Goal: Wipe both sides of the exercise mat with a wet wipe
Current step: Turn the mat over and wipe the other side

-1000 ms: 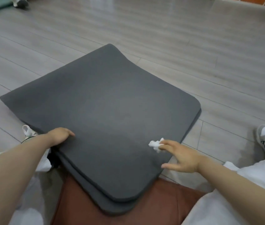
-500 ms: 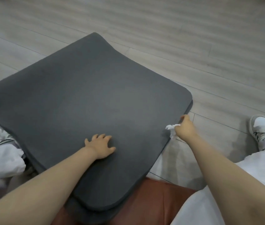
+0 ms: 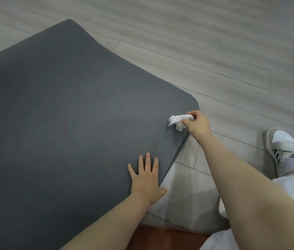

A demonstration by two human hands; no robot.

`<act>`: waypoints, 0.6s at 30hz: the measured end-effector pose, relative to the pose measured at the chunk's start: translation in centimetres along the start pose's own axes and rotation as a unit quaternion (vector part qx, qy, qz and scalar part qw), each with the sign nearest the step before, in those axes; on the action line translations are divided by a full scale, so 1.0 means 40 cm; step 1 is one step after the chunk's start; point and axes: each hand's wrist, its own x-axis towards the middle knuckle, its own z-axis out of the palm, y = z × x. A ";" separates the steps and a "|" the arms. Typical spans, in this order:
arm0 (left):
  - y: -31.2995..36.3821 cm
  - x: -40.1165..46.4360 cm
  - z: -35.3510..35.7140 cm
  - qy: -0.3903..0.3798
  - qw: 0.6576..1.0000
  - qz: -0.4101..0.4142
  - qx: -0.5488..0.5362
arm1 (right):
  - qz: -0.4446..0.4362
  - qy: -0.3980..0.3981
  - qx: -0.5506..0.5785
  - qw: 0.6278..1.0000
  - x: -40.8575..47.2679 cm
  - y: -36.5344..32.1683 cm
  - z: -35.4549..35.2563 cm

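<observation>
Head view, looking down at a seated person's 2 bare arms over a dark grey exercise mat (image 3: pixel 67 109) that lies across a pale plank floor (image 3: pixel 214 51), its near part raised toward the person's lap. The right hand (image 3: pixel 197 124) pinches a crumpled white wet wipe (image 3: pixel 177 120) between thumb and curled fingertips, the wad touching the mat's upper face just inside its right edge, near the rounded far-right corner. The left hand (image 3: pixel 147 179) lies flat on the same face with its 4 fingers straight and slightly spread, the thumb hanging off the right edge over the floor. The step in hand appears to be wiping the upper face along its right margin. To do it well, the flat left hand should press the mat steady while the right hand draws the wipe in long overlapping strokes parallel to the edge, with more of the wad opened out against the surface, since a tight pinch seems to put only a small patch in contact. The underside cannot be seen, so whether it is wiped cannot be told. No container shows; no wipe packet or bin is in view. A grey and white shoe (image 3: pixel 281 148) rests on the floor at right, and a reddish-brown surface (image 3: pixel 162 239) shows at the bottom edge.
</observation>
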 end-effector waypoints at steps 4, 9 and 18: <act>-0.010 0.017 0.054 0.043 0.999 0.000 0.011 | -0.009 -0.022 -0.009 1.000 0.087 0.004 0.000; -0.008 0.035 0.074 0.083 0.996 0.014 -0.013 | 0.040 -0.012 -0.099 0.994 0.189 0.034 0.013; 0.023 0.048 0.063 0.056 0.998 -0.012 0.013 | 0.213 -0.073 0.050 0.973 0.270 0.068 0.005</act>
